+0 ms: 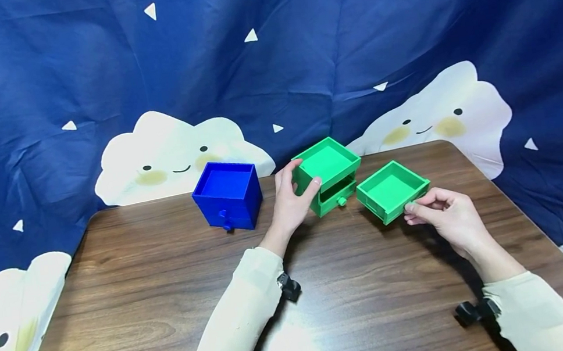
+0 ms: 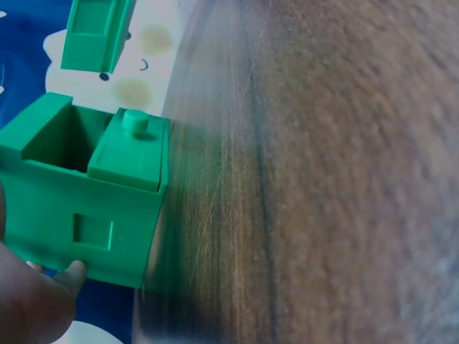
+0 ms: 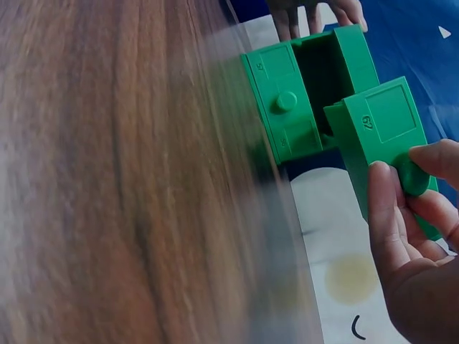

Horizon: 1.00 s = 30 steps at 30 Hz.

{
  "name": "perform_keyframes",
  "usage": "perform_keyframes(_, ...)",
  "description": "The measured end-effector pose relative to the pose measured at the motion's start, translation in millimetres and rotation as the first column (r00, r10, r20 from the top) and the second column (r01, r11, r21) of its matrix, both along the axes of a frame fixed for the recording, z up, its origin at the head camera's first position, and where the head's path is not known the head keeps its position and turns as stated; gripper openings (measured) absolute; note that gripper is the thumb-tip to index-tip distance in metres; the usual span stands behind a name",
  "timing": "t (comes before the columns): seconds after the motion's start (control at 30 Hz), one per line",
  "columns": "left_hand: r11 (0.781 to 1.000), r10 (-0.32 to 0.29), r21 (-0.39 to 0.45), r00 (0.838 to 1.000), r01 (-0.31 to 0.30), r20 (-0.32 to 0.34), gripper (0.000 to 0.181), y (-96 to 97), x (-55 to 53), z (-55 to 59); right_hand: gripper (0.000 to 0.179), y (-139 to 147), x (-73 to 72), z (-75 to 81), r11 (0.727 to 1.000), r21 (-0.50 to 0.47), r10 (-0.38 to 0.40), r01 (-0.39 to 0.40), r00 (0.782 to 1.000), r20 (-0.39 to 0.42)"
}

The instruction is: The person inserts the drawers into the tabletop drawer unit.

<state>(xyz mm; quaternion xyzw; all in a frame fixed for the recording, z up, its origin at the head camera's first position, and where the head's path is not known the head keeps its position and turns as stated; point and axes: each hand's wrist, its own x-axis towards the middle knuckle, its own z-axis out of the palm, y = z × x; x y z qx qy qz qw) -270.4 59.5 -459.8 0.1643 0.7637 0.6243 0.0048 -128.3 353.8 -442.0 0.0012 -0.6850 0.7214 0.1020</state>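
Observation:
A small green cabinet [image 1: 326, 162] stands near the table's back edge, with a tray-like top. My left hand [image 1: 291, 200] holds it at its left side. Its upper slot is an empty dark opening [image 3: 319, 79]; below that sits a lower drawer [image 2: 129, 154] with a round knob, pushed in. My right hand [image 1: 447, 218] pinches the round knob [image 3: 414, 178] of a green drawer [image 1: 393, 186]. This drawer is out of the cabinet, raised above the table to its right, and nothing lies in it.
A blue cabinet [image 1: 228, 196] with knobs on its front stands left of the green one. Brown wood-grain table [image 1: 134, 310] lies under both. Behind it hangs a dark blue curtain [image 1: 299, 62] printed with white clouds.

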Motion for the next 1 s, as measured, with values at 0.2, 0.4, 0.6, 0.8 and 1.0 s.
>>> perform_keyframes(0.2,1.000,0.005,-0.002,1.000,-0.005,-0.003,0.061,0.1,0.7,0.1,0.015,-7.7,-0.8,-0.3,1.000,0.005,0.012,-0.012,1.000,-0.007)
perform_keyframes(0.4,1.000,0.006,-0.006,1.000,-0.006,-0.003,0.061,0.8,0.8,-0.2,0.018,-15.2,-1.4,-1.0,1.000,0.001,0.028,-0.028,1.000,-0.011)
perform_keyframes(0.6,1.000,0.014,0.002,1.000,-0.014,-0.006,0.061,0.7,0.2,-0.2,0.017,-25.8,-3.3,-0.5,1.000,0.009,0.026,-0.026,1.000,0.012)
perform_keyframes(0.8,1.000,0.014,-0.001,1.000,-0.014,-0.011,0.062,0.5,0.2,-0.3,0.018,-32.6,-6.2,-1.6,1.000,0.010,0.021,-0.021,0.999,0.025)
perform_keyframes(1.0,1.000,0.016,-0.001,1.000,-0.016,-0.010,0.061,0.9,0.1,0.4,0.016,-38.2,-8.4,-2.6,1.000,-0.002,0.013,-0.013,0.999,0.031)
